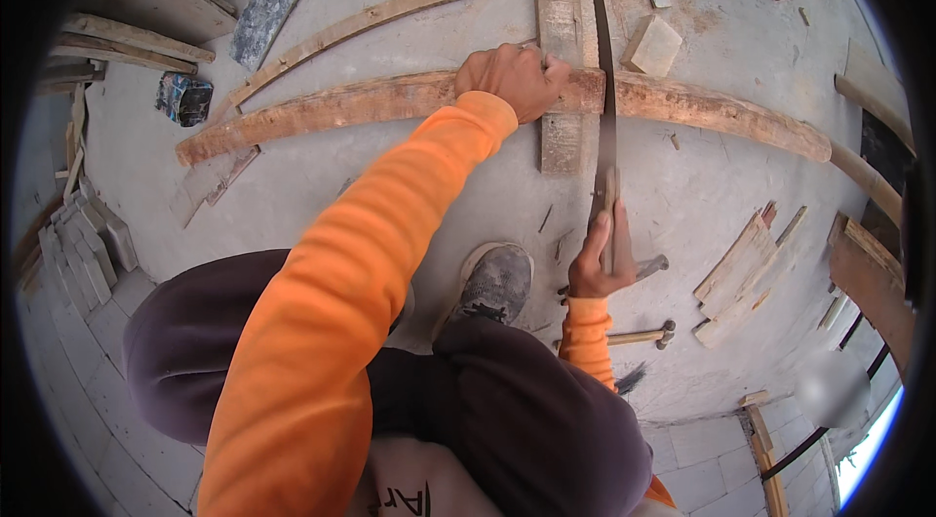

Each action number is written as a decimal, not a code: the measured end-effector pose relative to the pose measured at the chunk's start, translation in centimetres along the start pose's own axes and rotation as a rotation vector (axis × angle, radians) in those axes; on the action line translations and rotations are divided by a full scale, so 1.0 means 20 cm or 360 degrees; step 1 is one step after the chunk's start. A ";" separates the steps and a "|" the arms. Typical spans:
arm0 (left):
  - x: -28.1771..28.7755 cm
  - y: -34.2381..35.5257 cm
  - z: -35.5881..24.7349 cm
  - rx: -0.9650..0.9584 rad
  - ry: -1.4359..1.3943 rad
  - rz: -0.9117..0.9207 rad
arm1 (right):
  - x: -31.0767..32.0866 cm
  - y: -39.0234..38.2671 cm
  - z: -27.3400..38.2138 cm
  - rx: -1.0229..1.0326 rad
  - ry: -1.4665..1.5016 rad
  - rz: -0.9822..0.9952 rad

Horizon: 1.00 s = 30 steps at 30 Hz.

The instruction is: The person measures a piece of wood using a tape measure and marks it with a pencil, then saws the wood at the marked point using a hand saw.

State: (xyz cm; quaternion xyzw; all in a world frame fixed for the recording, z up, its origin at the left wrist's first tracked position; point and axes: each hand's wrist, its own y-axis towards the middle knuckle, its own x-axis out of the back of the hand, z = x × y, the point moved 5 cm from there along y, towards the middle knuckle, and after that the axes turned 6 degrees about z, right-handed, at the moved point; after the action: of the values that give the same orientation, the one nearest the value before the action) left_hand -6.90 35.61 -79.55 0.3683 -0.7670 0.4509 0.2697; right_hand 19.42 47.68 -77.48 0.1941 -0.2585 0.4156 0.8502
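Observation:
A long reddish-brown wooden beam (341, 102) lies crosswise in front of me, over a short wooden block (560, 19) set at right angles beneath it. My left hand (512, 80) is closed over the beam just above the block, left of the saw. In my right hand (603, 258) is the wooden handle of a handsaw (606, 132), the fingers wrapped round it. Its long dark blade runs away from me across the beam, just right of the block. Whether the beam is cut through there cannot be made out. The beam's right part (721, 109) stretches beyond the blade.
A hammer (639, 336) and another metal-headed tool (651, 267) lie near my right hand. Wood scraps (749, 273) are scattered right; a thin curved strip (361, 21) and stacked boards (136, 34) lie left. My shoe (492, 278) stands on the concrete floor (390, 185).

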 end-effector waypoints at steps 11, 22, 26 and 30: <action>0.01 0.01 0.03 0.0080 0.0048 0.0103 | 0.46 -0.82 -0.07 -0.0233 -0.0290 0.0135; 0.00 -0.02 0.05 0.0075 0.0045 -0.0040 | -0.06 0.08 0.07 0.0017 -0.0041 0.0035; 0.02 0.00 0.02 0.0038 0.0042 -0.0009 | 0.37 -0.65 0.01 -0.0413 -0.0133 0.0145; -0.02 0.00 0.02 0.0007 0.0012 -0.0037 | 0.13 -0.24 -0.03 -0.0066 -0.0106 -0.0001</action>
State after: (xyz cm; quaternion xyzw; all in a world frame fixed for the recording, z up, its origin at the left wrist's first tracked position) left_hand -6.67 35.37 -79.89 0.3762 -0.7605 0.4509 0.2771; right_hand 24.80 46.75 -77.00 0.1901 -0.2952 0.4031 0.8451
